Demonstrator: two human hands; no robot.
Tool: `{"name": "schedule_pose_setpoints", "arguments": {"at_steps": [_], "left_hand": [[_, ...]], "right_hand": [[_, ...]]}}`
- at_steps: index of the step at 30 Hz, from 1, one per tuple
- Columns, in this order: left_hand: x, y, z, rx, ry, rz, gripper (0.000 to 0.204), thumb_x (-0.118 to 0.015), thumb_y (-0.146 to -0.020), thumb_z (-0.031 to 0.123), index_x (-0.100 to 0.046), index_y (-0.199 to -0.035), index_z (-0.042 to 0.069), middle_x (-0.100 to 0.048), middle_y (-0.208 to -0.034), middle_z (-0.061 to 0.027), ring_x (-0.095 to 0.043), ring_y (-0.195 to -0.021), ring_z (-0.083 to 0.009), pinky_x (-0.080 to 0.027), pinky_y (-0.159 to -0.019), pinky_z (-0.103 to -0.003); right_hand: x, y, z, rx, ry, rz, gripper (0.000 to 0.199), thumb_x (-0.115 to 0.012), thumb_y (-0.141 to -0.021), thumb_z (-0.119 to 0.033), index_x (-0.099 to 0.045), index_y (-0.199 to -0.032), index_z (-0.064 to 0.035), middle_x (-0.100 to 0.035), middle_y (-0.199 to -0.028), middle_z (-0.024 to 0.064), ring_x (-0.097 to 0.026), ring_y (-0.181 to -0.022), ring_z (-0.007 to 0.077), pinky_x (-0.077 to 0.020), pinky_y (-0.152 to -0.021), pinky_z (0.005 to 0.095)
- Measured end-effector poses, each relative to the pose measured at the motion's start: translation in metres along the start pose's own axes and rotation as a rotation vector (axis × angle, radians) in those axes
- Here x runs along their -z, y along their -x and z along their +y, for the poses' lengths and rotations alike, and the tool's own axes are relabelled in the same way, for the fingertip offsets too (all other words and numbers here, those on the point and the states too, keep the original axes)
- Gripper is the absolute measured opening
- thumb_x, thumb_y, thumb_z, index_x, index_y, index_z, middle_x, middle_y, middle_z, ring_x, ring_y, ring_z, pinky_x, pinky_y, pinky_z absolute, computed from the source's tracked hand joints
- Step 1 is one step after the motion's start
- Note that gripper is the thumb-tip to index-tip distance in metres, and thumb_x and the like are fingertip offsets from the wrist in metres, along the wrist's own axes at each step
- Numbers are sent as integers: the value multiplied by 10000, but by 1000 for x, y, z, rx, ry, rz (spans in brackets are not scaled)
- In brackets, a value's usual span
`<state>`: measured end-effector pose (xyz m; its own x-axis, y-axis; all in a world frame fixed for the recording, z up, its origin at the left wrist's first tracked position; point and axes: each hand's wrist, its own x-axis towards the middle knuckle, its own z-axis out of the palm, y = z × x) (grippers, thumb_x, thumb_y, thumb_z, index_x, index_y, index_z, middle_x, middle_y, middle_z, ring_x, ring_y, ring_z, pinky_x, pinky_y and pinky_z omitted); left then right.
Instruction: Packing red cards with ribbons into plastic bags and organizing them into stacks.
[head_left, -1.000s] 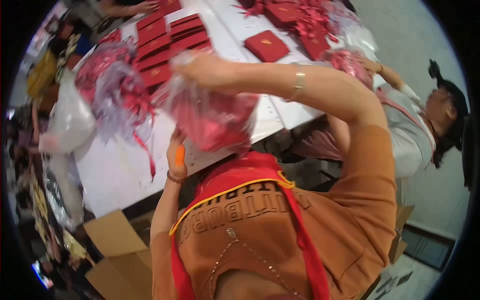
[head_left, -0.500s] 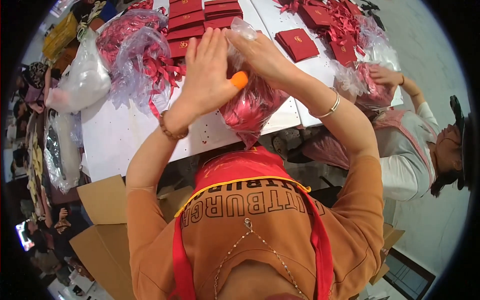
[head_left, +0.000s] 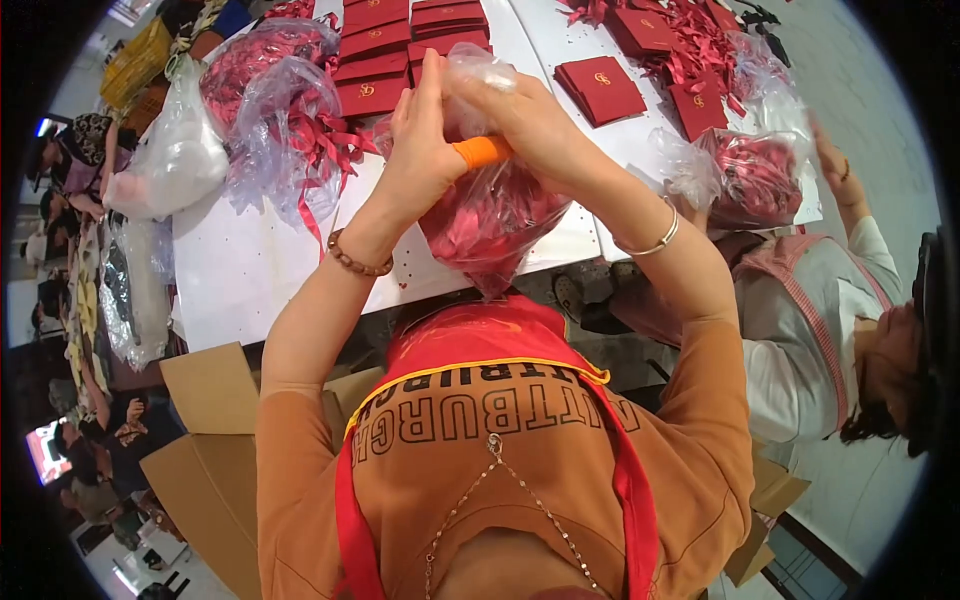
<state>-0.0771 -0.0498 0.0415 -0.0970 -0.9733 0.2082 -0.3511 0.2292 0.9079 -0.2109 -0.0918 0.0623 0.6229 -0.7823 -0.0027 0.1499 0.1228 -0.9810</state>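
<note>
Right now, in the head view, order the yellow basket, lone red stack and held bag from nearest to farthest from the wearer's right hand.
1. Held bag: touching the right hand.
2. Lone red stack: to the hand's right.
3. Yellow basket: far upper left.

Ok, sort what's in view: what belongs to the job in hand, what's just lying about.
Seemingly in the job:
bag of red pieces, between left hand and right hand
orange thumb cover
red packets, stacked beyond

Seemingly lying about:
box, lower left
white bag, left
basket, upper left
</note>
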Motion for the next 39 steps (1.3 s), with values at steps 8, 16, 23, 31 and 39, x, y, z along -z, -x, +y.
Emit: {"name": "schedule_pose_setpoints", "arguments": {"at_steps": [8,16,23,31,39], "left_hand": [[0,6,-25,-53,-374,74,679,-594,-711,180,-321,-1322,68,-314,-1368,-165,-227,-1302,-274,-90,-1061,-416],[-4,7,-26,-149,-506,60,507,-434,-735,66,-487,-1236,130,-299,-1379,-165,-224,-1305,-275,-89,-1066,-414],[-13,2,-24,-177,-576,28,479,-456,-751,96,-490,-1228,118,-318,-1370,-156,-243,-1295,-267,-102,-1065,-412],[-18,-6,-44,-145,-370,29,413,-467,-757,119,-516,-1166,94,-452,-1244,-134,-314,-1247,-246,-144,-1055,-407],[-19,-3,-2,127,176,178,317,-466,-801,133,-554,-1076,2,-512,-1177,-146,-422,-1143,-249,-286,-984,-387]], "right_hand": [[16,13,-38,78,-58,58,435,-603,-814,-220,-471,-1165,1,-571,-968,39,-538,-874,84,-444,-753,245],[102,28,-66,416,692,-273,1033,-797,-567,-332,-204,-1364,-44,-410,-1263,154,-396,-1168,231,-308,-965,332],[83,12,3,291,843,-270,878,-682,-685,-399,-235,-1354,-50,-176,-1409,196,-194,-1298,332,-169,-1059,365],[18,-2,-6,468,834,-152,253,-431,-787,-81,-571,-985,-9,-557,-1020,188,-517,-959,338,-415,-845,372],[21,-9,36,347,88,99,406,-358,-927,-313,-554,-1053,19,-563,-1078,100,-514,-1004,169,-377,-897,293]]}}
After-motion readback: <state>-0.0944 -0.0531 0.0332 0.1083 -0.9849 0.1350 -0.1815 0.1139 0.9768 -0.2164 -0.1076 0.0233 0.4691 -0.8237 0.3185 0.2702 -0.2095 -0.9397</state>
